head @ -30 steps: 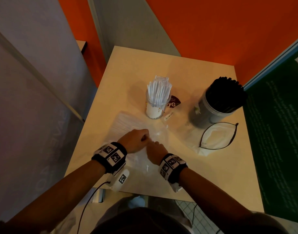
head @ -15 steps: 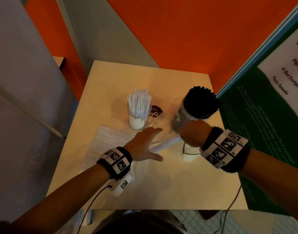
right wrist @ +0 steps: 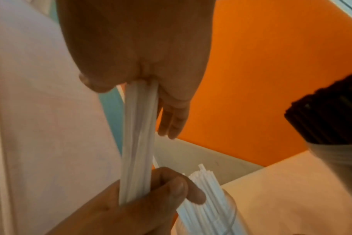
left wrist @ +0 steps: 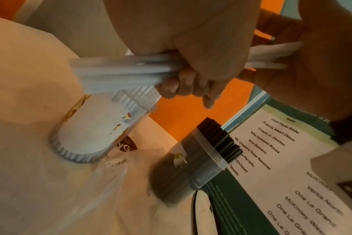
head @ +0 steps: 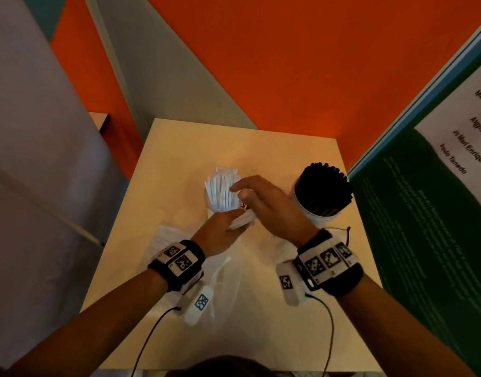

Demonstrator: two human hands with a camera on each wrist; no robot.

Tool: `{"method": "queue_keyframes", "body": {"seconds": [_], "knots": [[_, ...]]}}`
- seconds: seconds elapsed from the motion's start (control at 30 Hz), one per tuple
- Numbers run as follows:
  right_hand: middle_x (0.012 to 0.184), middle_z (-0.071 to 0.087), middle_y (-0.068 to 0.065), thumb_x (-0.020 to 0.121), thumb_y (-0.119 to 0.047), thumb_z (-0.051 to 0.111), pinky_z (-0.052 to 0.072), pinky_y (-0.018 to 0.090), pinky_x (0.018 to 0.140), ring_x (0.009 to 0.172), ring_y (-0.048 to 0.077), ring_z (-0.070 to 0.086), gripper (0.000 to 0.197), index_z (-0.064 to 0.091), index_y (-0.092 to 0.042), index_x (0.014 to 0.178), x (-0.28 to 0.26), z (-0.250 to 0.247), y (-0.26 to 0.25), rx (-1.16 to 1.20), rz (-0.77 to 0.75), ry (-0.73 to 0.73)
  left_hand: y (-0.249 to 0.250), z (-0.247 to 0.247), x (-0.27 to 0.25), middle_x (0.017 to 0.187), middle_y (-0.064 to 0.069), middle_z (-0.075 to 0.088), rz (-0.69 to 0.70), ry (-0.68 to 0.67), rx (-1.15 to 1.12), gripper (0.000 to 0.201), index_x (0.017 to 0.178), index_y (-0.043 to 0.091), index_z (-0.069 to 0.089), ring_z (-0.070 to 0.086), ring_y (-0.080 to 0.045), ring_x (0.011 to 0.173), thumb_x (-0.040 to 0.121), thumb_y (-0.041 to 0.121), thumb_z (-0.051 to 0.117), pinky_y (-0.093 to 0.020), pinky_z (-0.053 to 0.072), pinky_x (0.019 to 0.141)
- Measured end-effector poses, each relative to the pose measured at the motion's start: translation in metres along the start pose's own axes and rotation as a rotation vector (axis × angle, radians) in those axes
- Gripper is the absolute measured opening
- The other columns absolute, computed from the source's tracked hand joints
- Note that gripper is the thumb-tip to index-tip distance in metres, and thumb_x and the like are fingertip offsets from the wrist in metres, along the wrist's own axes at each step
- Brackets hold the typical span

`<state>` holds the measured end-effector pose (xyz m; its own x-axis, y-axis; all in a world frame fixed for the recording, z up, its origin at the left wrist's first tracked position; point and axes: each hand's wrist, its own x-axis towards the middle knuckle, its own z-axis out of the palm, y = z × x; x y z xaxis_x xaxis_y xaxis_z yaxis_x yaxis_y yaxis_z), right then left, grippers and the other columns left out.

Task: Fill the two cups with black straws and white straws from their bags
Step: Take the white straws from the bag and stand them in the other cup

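Note:
A bundle of white straws (head: 240, 221) (left wrist: 120, 70) (right wrist: 137, 143) is held just above the table beside the clear cup of white straws (head: 221, 191) (left wrist: 86, 135) (right wrist: 209, 206). My left hand (head: 223, 229) (left wrist: 191, 79) (right wrist: 161, 194) grips the bundle with curled fingers. My right hand (head: 264, 202) (left wrist: 322, 63) (right wrist: 141, 71) holds its other end between thumb and palm, the fingers stretched out over the white cup. The cup of black straws (head: 322, 194) (left wrist: 191, 167) (right wrist: 328, 119) stands full at the right.
A clear plastic bag (head: 163, 240) with more white straws lies under my left wrist on the beige table (head: 261, 336). A black-edged empty bag (head: 340, 232) lies beside the black cup. A green poster board (head: 424, 240) borders the right edge; an orange wall stands behind.
My left hand has lifted a bundle of white straws off the bag toward the white cup. My right hand came left from the black cup and took the bundle's far end.

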<state>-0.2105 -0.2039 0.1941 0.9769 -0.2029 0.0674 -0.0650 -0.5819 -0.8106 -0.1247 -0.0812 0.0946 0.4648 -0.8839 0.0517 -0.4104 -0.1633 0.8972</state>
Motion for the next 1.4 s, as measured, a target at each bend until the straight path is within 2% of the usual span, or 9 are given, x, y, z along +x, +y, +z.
{"method": "queue_keyframes", "body": {"seconds": [0.17,0.3,0.4,0.6,0.8,0.97,1.17,1.3,1.4], "knots": [[0.112,0.056,0.002,0.092,-0.019,0.056,0.048,0.026,0.089,0.111,0.018,0.055,0.031,0.043,-0.016,0.121,0.010,0.010,0.007,0.587,-0.038,0.233,0.000,-0.013,0.011,0.081,0.011,0.062,-0.072,0.141,-0.202,0.012,0.097,0.017,0.063,0.055,0.011,0.068,0.098,0.015,0.051,-0.007,0.040,0.062],[0.101,0.055,0.018,0.093,-0.009,0.049,0.054,0.045,0.085,0.100,0.028,0.062,0.023,0.045,-0.028,0.105,0.026,0.028,-0.001,0.501,-0.033,0.176,-0.001,-0.021,0.027,0.093,0.005,0.067,-0.069,0.146,-0.164,0.020,0.114,0.021,0.059,0.064,-0.002,0.085,0.098,0.026,0.049,-0.022,0.051,0.070],[0.091,0.049,0.016,0.095,0.002,0.042,0.053,0.032,0.077,0.086,0.017,0.062,0.022,0.044,-0.020,0.096,0.048,0.012,0.005,0.546,-0.099,0.269,-0.010,-0.032,0.037,0.100,0.008,0.060,-0.090,0.186,-0.061,0.039,0.120,0.026,0.049,0.058,-0.004,0.087,0.087,0.040,0.064,-0.020,0.046,0.069],[0.090,0.046,0.010,0.097,0.005,0.039,0.047,0.041,0.081,0.085,0.021,0.059,0.029,0.042,-0.023,0.091,0.079,-0.001,0.035,0.445,-0.081,0.378,-0.049,-0.044,0.018,0.104,-0.009,0.054,-0.074,0.228,0.531,0.024,0.102,0.006,0.057,0.050,-0.030,0.099,0.080,0.006,0.068,-0.038,0.042,0.085],[0.095,0.057,0.006,0.098,0.001,0.039,0.047,0.023,0.079,0.090,0.020,0.058,0.026,0.048,-0.015,0.116,0.078,0.028,0.068,0.282,-0.013,0.258,-0.057,-0.041,0.008,0.108,-0.010,0.062,0.030,0.199,0.659,0.010,0.097,0.007,0.067,0.059,-0.030,0.102,0.088,0.007,0.064,-0.035,0.050,0.069],[0.134,0.047,0.002,0.097,-0.016,0.051,0.031,0.000,0.093,0.121,0.005,0.041,0.037,0.049,-0.013,0.134,0.068,0.037,0.085,0.045,0.003,0.263,-0.061,-0.039,0.010,0.119,-0.005,0.058,-0.034,0.188,0.623,0.017,0.108,0.010,0.065,0.055,-0.024,0.112,0.092,0.016,0.059,-0.036,0.052,0.076],[0.098,0.055,-0.003,0.087,0.008,0.050,0.039,0.008,0.080,0.089,0.009,0.052,0.020,0.060,-0.006,0.097,0.009,0.052,0.107,-0.034,0.051,0.477,-0.060,-0.034,-0.015,0.096,-0.001,0.053,0.032,0.237,0.596,0.020,0.094,0.013,0.056,0.051,-0.018,0.083,0.085,0.027,0.067,-0.024,0.038,0.065],[0.097,0.063,0.000,0.088,0.003,0.044,0.045,0.024,0.085,0.089,0.010,0.056,0.027,0.064,-0.014,0.092,-0.038,0.088,0.126,-0.175,0.346,-0.164,-0.068,-0.016,-0.041,0.074,0.011,0.041,-0.208,-0.131,0.702,0.045,0.078,0.025,0.043,0.044,-0.011,0.068,0.081,0.069,0.044,-0.026,0.031,0.062],[0.117,0.061,0.009,0.091,-0.003,0.043,0.041,0.028,0.101,0.110,0.022,0.056,0.029,0.067,-0.010,0.107,-0.060,0.125,0.132,-0.200,0.342,-0.543,-0.069,-0.004,-0.051,0.078,0.008,0.051,-0.339,-0.365,0.740,0.044,0.078,0.024,0.046,0.048,-0.013,0.068,0.082,0.068,0.045,-0.028,0.031,0.061]]}}
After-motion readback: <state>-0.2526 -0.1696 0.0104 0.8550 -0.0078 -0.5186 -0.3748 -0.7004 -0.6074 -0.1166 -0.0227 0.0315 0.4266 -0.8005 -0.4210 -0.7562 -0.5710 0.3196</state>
